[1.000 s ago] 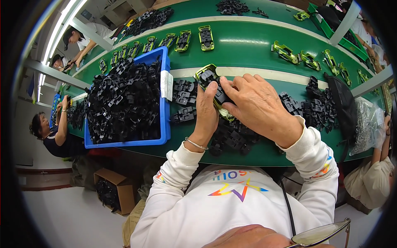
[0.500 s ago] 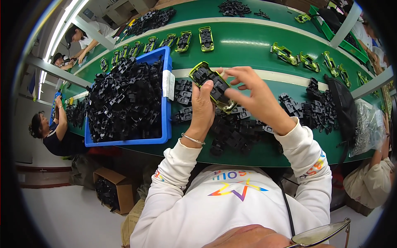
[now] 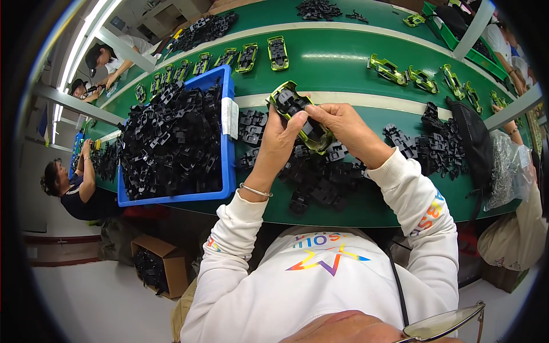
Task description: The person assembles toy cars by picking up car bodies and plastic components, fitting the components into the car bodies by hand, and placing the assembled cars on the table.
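Observation:
My left hand (image 3: 278,139) is closed round a yellow-green toy car shell (image 3: 318,143), held upside down above the green bench with its hollow side up. A black plastic insert (image 3: 290,103) sits in the far part of the shell. My right hand (image 3: 345,127) is closed at the shell's right side, thumb and forefinger pinching at the insert near the left thumb. What exactly lies between those fingertips is hidden. Below both hands is a loose heap of black plastic parts (image 3: 320,182).
A blue bin (image 3: 230,154) heaped with black parts stands to the left. Green shells (image 3: 278,54) line the belt beyond. To the right are more black parts (image 3: 437,150), a black bag (image 3: 470,151) and a clear plastic bag (image 3: 509,166). Co-workers sit at left and right.
My right hand's fingers, spread over the shell before, have closed onto its insert. More of the shell's hollow inside shows at the near end. At far right, a co-worker's arm has reached toward the belt.

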A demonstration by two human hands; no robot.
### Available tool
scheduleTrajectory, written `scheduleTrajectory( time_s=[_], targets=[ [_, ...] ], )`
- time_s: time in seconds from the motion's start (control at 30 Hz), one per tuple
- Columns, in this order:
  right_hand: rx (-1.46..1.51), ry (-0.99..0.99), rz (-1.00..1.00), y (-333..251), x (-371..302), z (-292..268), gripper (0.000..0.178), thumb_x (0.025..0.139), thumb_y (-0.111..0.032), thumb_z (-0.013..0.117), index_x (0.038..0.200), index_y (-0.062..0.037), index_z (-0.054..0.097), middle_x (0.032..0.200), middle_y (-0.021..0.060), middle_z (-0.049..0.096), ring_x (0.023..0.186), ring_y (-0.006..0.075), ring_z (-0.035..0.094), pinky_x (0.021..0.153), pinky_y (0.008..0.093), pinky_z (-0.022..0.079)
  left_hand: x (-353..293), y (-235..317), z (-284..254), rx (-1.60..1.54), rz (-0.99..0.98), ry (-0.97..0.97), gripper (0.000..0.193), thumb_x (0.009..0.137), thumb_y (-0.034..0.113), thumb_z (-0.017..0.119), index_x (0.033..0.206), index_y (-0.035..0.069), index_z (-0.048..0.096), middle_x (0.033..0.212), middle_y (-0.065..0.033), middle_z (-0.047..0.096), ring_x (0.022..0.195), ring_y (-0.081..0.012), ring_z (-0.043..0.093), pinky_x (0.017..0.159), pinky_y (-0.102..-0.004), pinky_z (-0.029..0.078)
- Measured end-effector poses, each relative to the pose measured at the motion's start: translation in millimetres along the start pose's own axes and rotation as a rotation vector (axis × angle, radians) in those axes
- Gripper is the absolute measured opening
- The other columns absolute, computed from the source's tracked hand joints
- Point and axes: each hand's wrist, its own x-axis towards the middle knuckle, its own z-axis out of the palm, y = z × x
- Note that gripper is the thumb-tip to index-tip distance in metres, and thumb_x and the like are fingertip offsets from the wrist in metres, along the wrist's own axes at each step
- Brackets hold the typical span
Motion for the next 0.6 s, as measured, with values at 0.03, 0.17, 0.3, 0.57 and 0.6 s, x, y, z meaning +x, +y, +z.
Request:
scheduleTrajectory(
  time_s=[0.03, 0.17, 0.3, 0.57, 0.6],
  targets=[
    [-0.004, 0.007, 0.020, -2, 1, -1, 0.040, 0.097, -0.038, 0.063, 0.096, 0.0011, 0.070, 0.080, 0.0028, 0.067, 0.069, 0.0064, 0.059, 0.062, 0.0238, 0.047, 1, -2, -2, -0.014, -0.083, -0.004, 0.047, 0.097, 0.017, 0.062, 0.135, 0.002, 0.041, 0.120, -0.0062, 0.057, 0.108, -0.0108, 0.055, 0.096, -0.0243, 0.044],
    [-0.074, -0.006, -0.032, -2, 0, -12, 0.039, 0.097, -0.040, 0.062, 0.097, -0.0015, 0.070, 0.085, 0.0021, 0.067, 0.075, 0.0069, 0.060, 0.068, 0.0248, 0.048, -3, 14, 7, -0.047, -0.279, 0.030, 0.044, 0.096, 0.019, 0.063, 0.130, 0.001, 0.042, 0.116, -0.0070, 0.058, 0.103, -0.0140, 0.061, 0.079, -0.0284, 0.059],
    [-0.054, 0.039, -0.188, -2, -12, -4, 0.037, 0.095, -0.031, 0.066, 0.112, 0.0016, 0.067, 0.090, 0.0017, 0.067, 0.076, 0.0069, 0.059, 0.070, 0.0240, 0.048, -2, 4, 1, -0.106, -0.247, 0.070, 0.036, 0.097, 0.018, 0.061, 0.127, 0.004, 0.047, 0.115, -0.0072, 0.060, 0.101, -0.0159, 0.064, 0.080, -0.0345, 0.062],
    [-0.188, 0.011, -0.199, 14, -6, -14, 0.035, 0.091, -0.022, 0.071, 0.114, 0.0034, 0.065, 0.086, 0.0020, 0.067, 0.076, 0.0053, 0.059, 0.064, 0.0226, 0.047, -8, 0, 15, -0.062, -0.163, 0.095, 0.033, 0.097, 0.019, 0.061, 0.121, 0.001, 0.047, 0.110, -0.0078, 0.060, 0.096, -0.0129, 0.063, 0.073, -0.0288, 0.062],
    [-0.164, 0.010, -0.215, 15, -6, -14, 0.035, 0.090, -0.021, 0.072, 0.114, 0.0035, 0.066, 0.085, 0.0021, 0.067, 0.075, 0.0054, 0.058, 0.063, 0.0226, 0.047, -8, 0, 15, -0.062, -0.159, 0.096, 0.032, 0.097, 0.019, 0.061, 0.121, 0.001, 0.048, 0.111, -0.0078, 0.060, 0.096, -0.0126, 0.062, 0.072, -0.0284, 0.062]
  ],
)
